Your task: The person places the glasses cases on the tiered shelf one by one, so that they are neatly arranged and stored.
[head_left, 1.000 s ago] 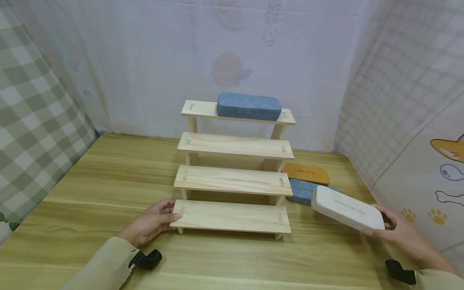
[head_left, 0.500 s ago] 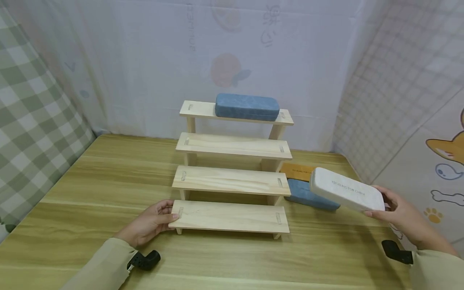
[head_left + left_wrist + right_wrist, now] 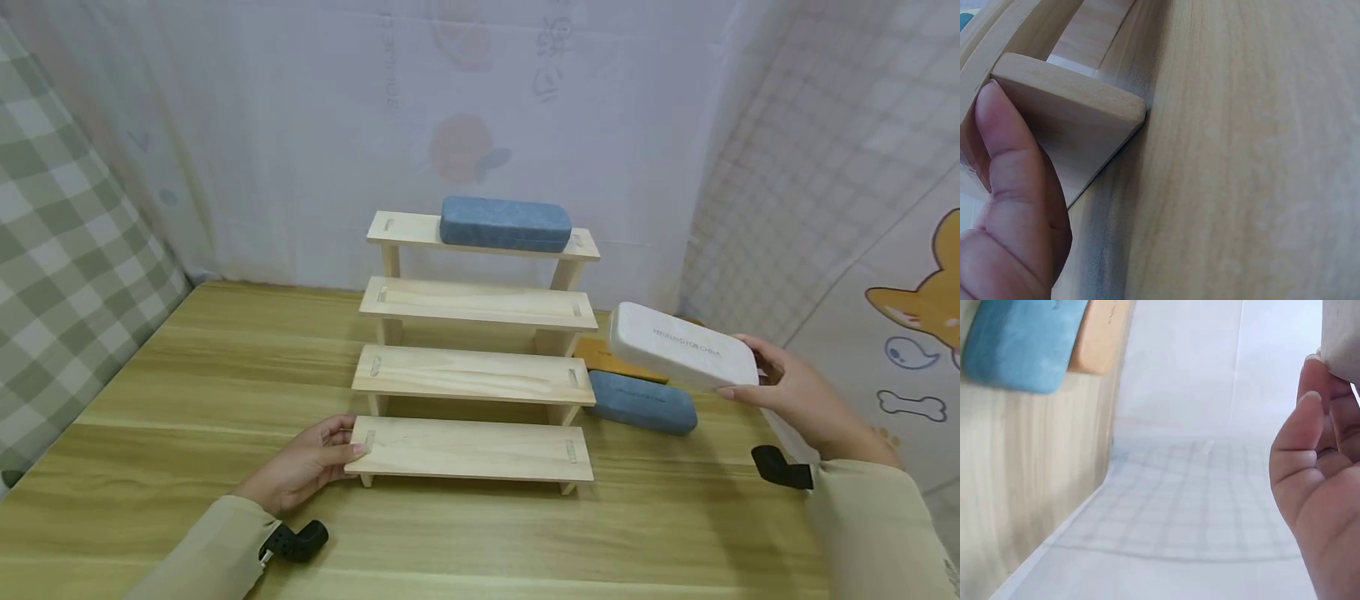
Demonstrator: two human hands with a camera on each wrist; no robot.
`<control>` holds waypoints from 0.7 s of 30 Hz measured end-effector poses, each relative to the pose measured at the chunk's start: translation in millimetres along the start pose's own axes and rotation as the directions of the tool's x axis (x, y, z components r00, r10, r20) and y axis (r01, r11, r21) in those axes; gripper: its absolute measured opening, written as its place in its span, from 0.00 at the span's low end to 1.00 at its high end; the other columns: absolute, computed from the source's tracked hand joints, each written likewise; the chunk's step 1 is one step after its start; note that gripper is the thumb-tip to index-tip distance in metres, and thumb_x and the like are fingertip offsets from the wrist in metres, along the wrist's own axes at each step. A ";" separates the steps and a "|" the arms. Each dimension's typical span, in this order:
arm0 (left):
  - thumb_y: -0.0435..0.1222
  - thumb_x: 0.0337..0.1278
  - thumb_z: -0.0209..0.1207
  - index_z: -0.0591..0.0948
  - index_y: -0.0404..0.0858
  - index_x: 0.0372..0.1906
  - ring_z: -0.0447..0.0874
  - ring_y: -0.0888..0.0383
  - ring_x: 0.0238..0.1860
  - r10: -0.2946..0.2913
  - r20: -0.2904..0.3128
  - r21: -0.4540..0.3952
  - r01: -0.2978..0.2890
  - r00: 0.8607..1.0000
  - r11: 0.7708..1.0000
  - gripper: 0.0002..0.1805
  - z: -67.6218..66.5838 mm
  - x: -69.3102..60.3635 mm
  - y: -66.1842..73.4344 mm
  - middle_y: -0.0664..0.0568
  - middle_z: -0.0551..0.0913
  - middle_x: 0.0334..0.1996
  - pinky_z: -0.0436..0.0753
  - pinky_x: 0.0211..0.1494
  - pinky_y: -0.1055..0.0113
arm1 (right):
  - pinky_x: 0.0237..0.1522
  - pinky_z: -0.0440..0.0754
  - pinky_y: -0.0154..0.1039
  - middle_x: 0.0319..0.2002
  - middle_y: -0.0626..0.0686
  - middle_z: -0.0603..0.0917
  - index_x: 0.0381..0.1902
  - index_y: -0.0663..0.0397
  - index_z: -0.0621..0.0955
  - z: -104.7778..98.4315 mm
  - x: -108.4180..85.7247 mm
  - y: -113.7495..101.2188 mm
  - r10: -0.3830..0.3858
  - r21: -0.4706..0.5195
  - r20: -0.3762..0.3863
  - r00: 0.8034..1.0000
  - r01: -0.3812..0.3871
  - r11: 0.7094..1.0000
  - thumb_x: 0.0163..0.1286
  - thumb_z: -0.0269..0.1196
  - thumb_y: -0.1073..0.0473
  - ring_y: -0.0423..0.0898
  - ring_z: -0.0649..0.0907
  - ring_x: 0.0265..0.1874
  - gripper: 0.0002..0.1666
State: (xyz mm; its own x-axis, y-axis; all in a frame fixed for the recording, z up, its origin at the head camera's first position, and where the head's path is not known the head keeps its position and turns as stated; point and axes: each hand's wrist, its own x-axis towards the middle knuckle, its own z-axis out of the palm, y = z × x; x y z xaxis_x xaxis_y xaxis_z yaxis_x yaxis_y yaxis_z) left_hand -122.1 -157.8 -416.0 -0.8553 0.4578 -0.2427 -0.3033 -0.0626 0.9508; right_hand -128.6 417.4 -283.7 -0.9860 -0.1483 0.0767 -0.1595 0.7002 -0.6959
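White case gripped midair in the right hand, early days probably, one blue case up top beyond it, blue twin and orange case unshelved on the table below, left hand pinching bottom step.

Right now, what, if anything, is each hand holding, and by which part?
The right hand holds the white glasses case by its right end; the left hand grips the left end of the lowest step of the wooden stand.
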 end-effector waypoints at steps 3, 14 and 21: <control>0.30 0.66 0.55 0.53 0.21 0.66 0.80 0.58 0.44 0.003 0.002 -0.002 -0.003 1.000 1.000 0.33 -0.1 -0.1 -0.3 0.47 0.75 0.46 0.82 0.47 0.65 | 0.35 0.79 0.29 0.47 0.38 0.74 0.66 0.40 0.66 3.1 8.8 -12.9 -0.009 -0.002 0.008 1.000 0.009 1.000 0.64 0.66 0.63 0.34 0.78 0.39 0.36; 0.29 0.66 0.55 0.53 0.21 0.66 0.79 0.58 0.44 0.003 -0.004 -0.007 -0.003 1.000 1.000 0.32 -1.0 0.5 -1.5 0.47 0.75 0.46 0.82 0.47 0.65 | 0.38 0.78 0.31 0.50 0.42 0.74 0.69 0.55 0.64 18.1 37.4 -50.4 -0.002 -0.017 0.021 1.000 0.002 1.000 0.61 0.70 0.59 0.37 0.78 0.42 0.41; 0.29 0.65 0.56 0.54 0.21 0.66 0.79 0.58 0.44 0.003 -0.008 -0.010 -0.003 1.000 1.000 0.32 -1.2 1.2 -2.1 0.47 0.75 0.45 0.82 0.47 0.65 | 0.40 0.77 0.33 0.55 0.53 0.73 0.71 0.55 0.63 28.5 52.8 -65.9 0.003 -0.063 0.047 0.999 0.000 0.998 0.59 0.71 0.54 0.41 0.77 0.43 0.46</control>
State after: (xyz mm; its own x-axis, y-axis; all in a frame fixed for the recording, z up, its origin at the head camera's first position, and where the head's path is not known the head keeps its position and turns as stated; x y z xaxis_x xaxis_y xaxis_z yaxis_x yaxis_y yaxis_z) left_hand -123.0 -158.1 -418.6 -0.8594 0.4505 -0.2417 -0.3053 -0.0729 0.9495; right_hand -168.7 343.5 -254.1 -0.9831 -0.1786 0.0413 -0.1623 0.7431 -0.6493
